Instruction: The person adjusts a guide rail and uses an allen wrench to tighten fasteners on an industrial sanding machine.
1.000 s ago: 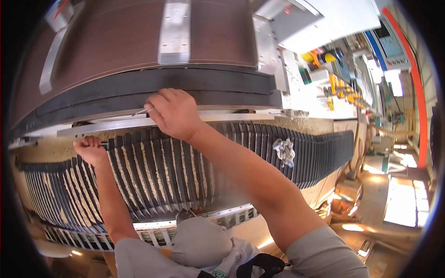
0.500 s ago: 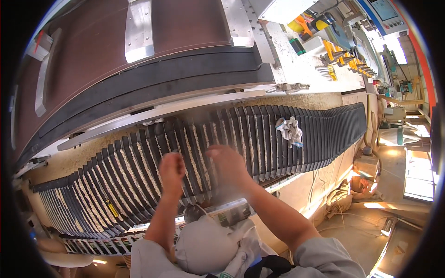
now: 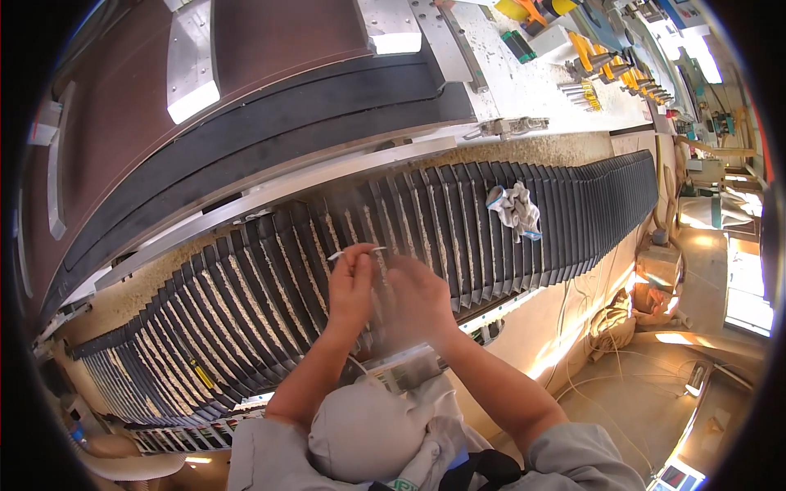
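Note:
Over the middle of a black ribbed bellows cover (image 3: 278, 262), my two hands are close together. The fingers of my left hand (image 3: 350, 286) are pinched on a thin white strip (image 3: 336, 255), whose ends stick out on both sides. Beside it, slightly to the right, my right hand (image 3: 422, 299) is smeared by motion, so its fingers cannot be made out. Pale chips and dust fill the folds of the bellows around both hands.
Crumpled work gloves (image 3: 516, 211) lie on the bellows to the right, a yellow-and-black tool (image 3: 201, 375) on its left. A metal rail (image 3: 286, 196) runs along its far side. Yellow tool holders (image 3: 614, 65) stand at the far right. Loose cables (image 3: 610, 368) trail on the floor.
My left hand has moved right and slightly up, close to my right hand, and the white strip now shows in its fingers. My right hand has shifted slightly right. The view has also shifted.

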Tool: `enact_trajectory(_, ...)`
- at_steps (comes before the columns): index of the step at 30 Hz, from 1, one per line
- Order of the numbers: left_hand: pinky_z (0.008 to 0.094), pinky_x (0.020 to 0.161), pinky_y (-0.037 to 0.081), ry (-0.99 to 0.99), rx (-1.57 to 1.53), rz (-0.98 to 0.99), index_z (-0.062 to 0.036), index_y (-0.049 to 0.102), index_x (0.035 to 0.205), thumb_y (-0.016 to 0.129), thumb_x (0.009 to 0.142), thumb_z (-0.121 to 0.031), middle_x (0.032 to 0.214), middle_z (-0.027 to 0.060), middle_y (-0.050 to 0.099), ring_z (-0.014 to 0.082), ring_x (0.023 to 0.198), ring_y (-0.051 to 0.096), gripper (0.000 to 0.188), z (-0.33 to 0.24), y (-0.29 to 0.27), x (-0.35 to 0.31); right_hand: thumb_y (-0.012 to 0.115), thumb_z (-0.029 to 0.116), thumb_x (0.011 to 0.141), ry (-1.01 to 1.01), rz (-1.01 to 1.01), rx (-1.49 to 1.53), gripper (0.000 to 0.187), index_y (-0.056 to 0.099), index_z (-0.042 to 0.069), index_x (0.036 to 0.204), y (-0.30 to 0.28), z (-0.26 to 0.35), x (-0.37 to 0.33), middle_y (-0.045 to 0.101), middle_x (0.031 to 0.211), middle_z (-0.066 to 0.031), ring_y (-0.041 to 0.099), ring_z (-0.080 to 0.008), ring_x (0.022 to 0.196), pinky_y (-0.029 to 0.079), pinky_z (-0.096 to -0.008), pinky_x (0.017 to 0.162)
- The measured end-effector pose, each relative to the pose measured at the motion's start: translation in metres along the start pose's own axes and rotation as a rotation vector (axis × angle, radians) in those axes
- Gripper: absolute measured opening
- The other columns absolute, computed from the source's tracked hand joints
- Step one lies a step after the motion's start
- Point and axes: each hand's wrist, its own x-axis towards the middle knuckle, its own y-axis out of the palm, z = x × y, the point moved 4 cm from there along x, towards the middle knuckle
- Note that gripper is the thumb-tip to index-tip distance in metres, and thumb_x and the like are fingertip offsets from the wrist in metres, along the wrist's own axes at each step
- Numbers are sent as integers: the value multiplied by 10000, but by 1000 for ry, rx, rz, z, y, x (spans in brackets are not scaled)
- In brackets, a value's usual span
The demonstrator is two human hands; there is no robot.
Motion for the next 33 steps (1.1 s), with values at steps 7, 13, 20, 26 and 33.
enact_trajectory(7, 270, 756, 475, 439, 460, 225, 6, 595, 1238, 463, 949, 85, 1096, 117, 569, 170, 870, 589, 328, -34, 32, -2, 656, 175, 938, 30, -119, 179, 263, 674, -52, 1069, -14, 0, 22, 699, 861, -64, 621, -98, 751, 510, -247, 701)
enact_trajectory(13, 328, 722, 497, 521, 792, 213, -39, 619, 1204, 533, 937, 25, 1001, 140, 596, 293, 817, 618, 288, -54, 19, 29, 603, 159, 955, 101, -133, 392, 218, 657, -46, 1005, -24, 9, 72, 683, 835, -84, 643, -127, 701, 526, -253, 643)
enact_trajectory(20, 403, 592, 481, 732, 1121, 3, -100, 626, 971, 649, 882, -119, 824, 85, 564, 295, 728, 610, 94, -97, 16, 54, 575, 146, 960, 20, -183, 574, 171, 629, -14, 992, -15, 32, 112, 668, 815, -91, 659, -160, 676, 547, -274, 616)
enact_trajectory(26, 396, 594, 483, 840, 1092, -23, -98, 618, 948, 649, 879, -113, 785, 75, 544, 292, 718, 605, 77, -111, 14, 61, 570, 132, 957, 37, -192, 645, 162, 628, -16, 983, -7, 36, 111, 662, 803, -88, 658, -165, 674, 557, -287, 619)
enact_trajectory(33, 395, 631, 478, 619, 772, 10, -59, 623, 888, 653, 908, -149, 810, 86, 601, 269, 711, 612, 97, -54, -12, 90, 580, 113, 952, -71, -308, 519, 142, 619, -23, 949, 0, 41, 111, 666, 783, -92, 645, -146, 656, 543, -271, 602)
